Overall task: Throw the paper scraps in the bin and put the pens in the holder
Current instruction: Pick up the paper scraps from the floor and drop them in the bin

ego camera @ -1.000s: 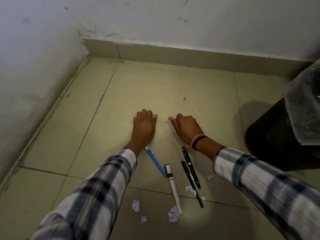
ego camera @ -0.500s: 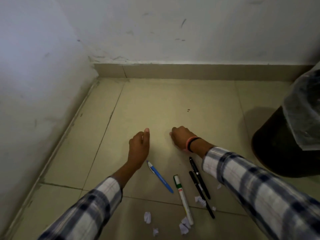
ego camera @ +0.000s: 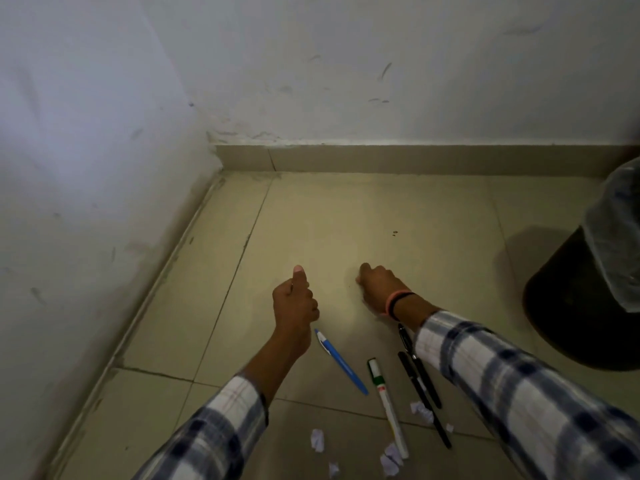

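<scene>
Two hands hover low over the floor (ego camera: 346, 209): left hand (ego camera: 296, 301) loosely curled, thumb up, right hand (ego camera: 379, 289) clenched; whether either holds anything, I cannot tell. Blue pen (ego camera: 341, 362), white marker (ego camera: 388, 407), black pens (ego camera: 420, 386) and paper scraps (ego camera: 391, 459) lie nearer; the bin (ego camera: 588, 306) stands right.

Both arms reach forward in plaid sleeves, the left hand (ego camera: 295, 304) loosely curled with its thumb pointing up and holding nothing, the right hand (ego camera: 380, 290) knuckles-up with fingers (ego camera: 364, 271) bunched downward, two bands around its wrist.
</scene>
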